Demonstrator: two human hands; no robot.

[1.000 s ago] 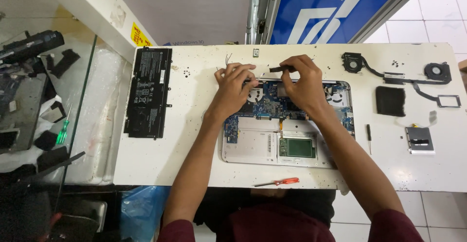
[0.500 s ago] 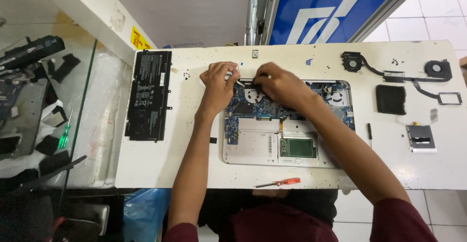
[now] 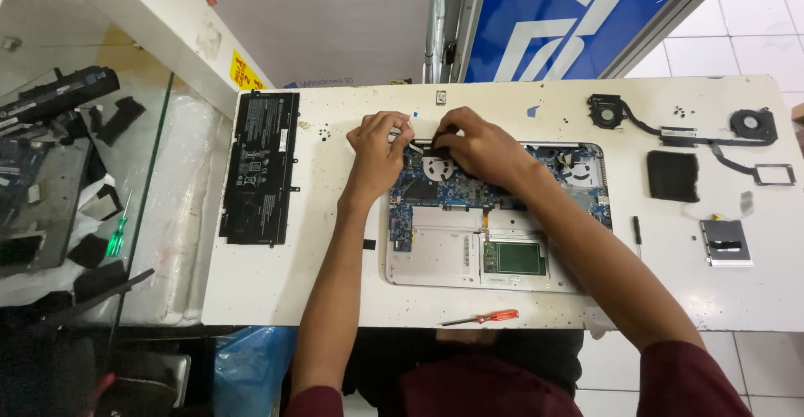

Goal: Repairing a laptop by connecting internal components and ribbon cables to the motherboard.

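Note:
An opened laptop base (image 3: pixel 444 258) lies on the white table (image 3: pixel 335 283), its blue circuit board and fan exposed. Both my hands meet at its back left corner. My left hand (image 3: pixel 377 153) pinches a small silvery part (image 3: pixel 400 134) at the corner's edge. My right hand (image 3: pixel 479 145) reaches across the board, its fingers closed on a thin dark tool (image 3: pixel 423 142) whose tip points at that same part. My right forearm covers the middle of the board.
A flat black battery (image 3: pixel 261 166) lies left of the laptop. A red screwdriver (image 3: pixel 490 316) sits by the front edge. At the right are a heat pipe with two fans (image 3: pixel 682 132), a black pad (image 3: pixel 672 175) and a small silver module (image 3: pixel 725 241). A glass shelf with parts (image 3: pixel 50 174) stands at the left.
Both hands have slid left along the laptop's back edge, from its middle to the back left corner. The right arm now stretches further across the board.

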